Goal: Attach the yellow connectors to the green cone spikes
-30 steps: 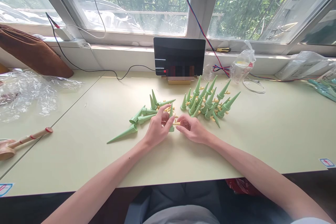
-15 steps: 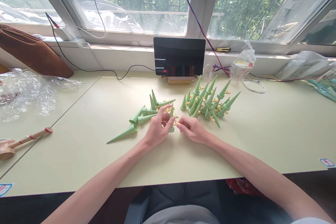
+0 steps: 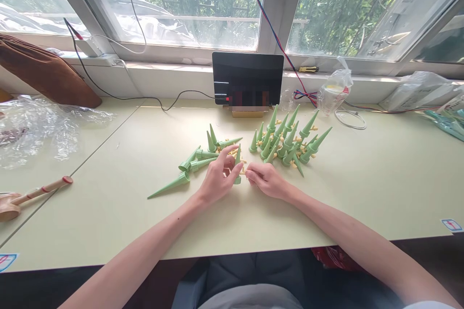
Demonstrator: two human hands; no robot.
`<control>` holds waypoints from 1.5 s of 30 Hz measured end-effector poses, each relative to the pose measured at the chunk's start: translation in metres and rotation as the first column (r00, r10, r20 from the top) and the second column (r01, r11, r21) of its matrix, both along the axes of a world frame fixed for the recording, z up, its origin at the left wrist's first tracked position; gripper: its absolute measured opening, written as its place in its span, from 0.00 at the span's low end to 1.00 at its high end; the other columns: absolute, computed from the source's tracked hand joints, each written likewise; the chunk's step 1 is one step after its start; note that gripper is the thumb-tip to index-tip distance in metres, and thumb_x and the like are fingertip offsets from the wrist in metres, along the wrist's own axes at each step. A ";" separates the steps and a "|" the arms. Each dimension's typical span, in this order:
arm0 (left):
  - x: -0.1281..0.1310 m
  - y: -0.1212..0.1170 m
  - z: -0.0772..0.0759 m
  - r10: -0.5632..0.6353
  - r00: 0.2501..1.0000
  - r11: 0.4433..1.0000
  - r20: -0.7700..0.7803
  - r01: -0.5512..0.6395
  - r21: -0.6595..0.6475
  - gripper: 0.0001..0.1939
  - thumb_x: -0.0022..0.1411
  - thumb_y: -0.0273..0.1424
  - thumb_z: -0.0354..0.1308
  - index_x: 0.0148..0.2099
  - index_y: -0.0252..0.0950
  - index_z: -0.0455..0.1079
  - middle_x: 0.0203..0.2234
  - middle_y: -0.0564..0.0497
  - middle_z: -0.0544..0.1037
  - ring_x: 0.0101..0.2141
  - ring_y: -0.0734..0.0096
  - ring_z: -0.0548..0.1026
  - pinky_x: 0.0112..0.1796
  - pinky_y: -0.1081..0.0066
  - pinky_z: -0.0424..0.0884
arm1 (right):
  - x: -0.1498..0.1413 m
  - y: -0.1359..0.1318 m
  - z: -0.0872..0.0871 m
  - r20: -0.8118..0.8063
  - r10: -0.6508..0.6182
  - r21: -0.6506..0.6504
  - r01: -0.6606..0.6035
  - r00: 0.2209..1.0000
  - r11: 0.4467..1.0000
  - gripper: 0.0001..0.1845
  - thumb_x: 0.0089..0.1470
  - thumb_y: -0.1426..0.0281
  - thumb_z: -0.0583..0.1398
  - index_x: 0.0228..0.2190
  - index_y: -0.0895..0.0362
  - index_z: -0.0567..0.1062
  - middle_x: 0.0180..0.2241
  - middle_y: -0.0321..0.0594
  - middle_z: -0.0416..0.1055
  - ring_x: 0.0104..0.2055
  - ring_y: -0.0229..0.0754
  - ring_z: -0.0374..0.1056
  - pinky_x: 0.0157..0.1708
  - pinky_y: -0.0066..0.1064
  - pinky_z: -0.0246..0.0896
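Near the middle of the table, my left hand [image 3: 216,179] is closed around a green plastic watering spike [image 3: 238,180], held with its tip up. From the right, the fingers of my right hand [image 3: 268,180] pinch a small yellow valve [image 3: 243,172] at the side of that spike; the fingers partly hide the contact. Left of my left hand lie several green spikes without visible valves, among them a long spike [image 3: 169,186] on its side. Small yellow valves [image 3: 232,150] lie in a pile behind that hand.
Several green spikes with yellow valves [image 3: 289,140] stand crowded at the right, some tilted. A dark tablet [image 3: 248,77] leans on a stand at the back. Clear plastic wrap [image 3: 47,125] and a wooden tool [image 3: 39,189] lie at left; a bagged cup [image 3: 334,89] sits back right.
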State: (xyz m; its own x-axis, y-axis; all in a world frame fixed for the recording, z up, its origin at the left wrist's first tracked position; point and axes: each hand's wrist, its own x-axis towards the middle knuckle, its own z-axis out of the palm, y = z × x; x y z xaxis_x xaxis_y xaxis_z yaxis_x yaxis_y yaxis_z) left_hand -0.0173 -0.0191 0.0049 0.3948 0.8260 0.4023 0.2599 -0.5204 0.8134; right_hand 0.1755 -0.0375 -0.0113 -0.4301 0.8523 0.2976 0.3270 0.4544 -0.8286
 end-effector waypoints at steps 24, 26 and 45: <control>-0.001 0.002 0.002 -0.041 0.987 0.925 0.153 0.096 -0.368 0.28 0.65 0.37 0.58 0.63 0.41 0.55 0.36 0.49 0.76 0.28 0.74 0.74 0.21 0.79 0.70 | -0.002 0.002 -0.010 -0.086 -0.063 -0.076 0.057 0.994 0.995 0.15 0.64 0.56 0.55 0.39 0.56 0.68 0.27 0.36 0.69 0.24 0.36 0.61 0.25 0.29 0.59; -0.001 0.003 0.000 -0.047 0.986 0.913 0.161 0.108 -0.393 0.27 0.65 0.38 0.58 0.63 0.40 0.57 0.37 0.47 0.76 0.28 0.73 0.74 0.19 0.79 0.70 | -0.002 0.002 -0.010 -0.089 -0.067 -0.076 0.060 0.994 0.995 0.14 0.64 0.57 0.55 0.38 0.56 0.68 0.27 0.35 0.69 0.23 0.35 0.60 0.25 0.29 0.59; -0.005 0.006 0.001 -0.115 0.983 0.908 0.140 0.161 -0.386 0.24 0.63 0.37 0.59 0.60 0.39 0.62 0.41 0.46 0.76 0.41 0.64 0.76 0.31 0.72 0.75 | -0.003 0.001 -0.005 -0.078 -0.056 -0.057 0.051 0.995 0.997 0.14 0.64 0.59 0.56 0.32 0.56 0.69 0.23 0.32 0.62 0.21 0.33 0.55 0.22 0.27 0.53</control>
State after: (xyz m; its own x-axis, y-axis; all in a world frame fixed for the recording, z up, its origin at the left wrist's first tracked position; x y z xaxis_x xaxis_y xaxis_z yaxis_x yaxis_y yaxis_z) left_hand -0.0228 -0.0130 0.0059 0.4884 0.8665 0.1029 0.1045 -0.1751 0.9790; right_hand 0.1726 -0.0367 -0.0159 -0.3600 0.8894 0.2818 0.2814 0.3915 -0.8761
